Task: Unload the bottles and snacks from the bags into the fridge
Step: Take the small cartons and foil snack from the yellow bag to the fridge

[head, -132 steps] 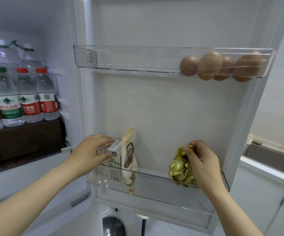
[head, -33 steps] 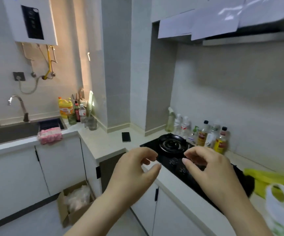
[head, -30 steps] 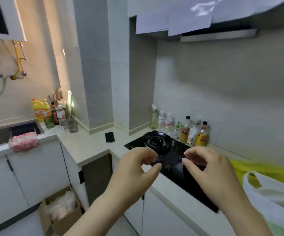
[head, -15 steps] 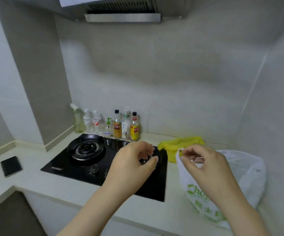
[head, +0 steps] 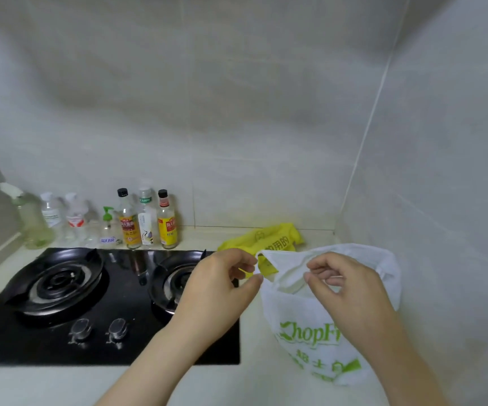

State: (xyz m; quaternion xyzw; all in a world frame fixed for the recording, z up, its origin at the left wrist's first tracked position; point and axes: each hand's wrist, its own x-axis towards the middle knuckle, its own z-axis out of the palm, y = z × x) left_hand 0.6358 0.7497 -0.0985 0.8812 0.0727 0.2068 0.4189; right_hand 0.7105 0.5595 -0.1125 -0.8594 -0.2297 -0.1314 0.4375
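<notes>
A white plastic shopping bag [head: 310,320] with green print stands on the pale counter to the right of the stove, in the corner by the wall. Its mouth is partly open and its contents are hidden. A crumpled yellow bag [head: 275,238] lies just behind it. My left hand [head: 216,288] pinches the left rim of the white bag between thumb and forefinger. At the folded rim in the middle of the mouth, my right hand [head: 345,282] has its fingers curled and pinched on the plastic. The fridge is out of view.
A black two-burner gas stove [head: 61,291] with two knobs fills the counter to the left. Several condiment and cleaning bottles [head: 146,221] line the back wall behind it. A tiled wall [head: 442,171] closes off the right side close to the bags.
The view swung from the fridge door across the kitchen to the stove corner. Both empty hands came forward and closed on the rim of the white bag.
</notes>
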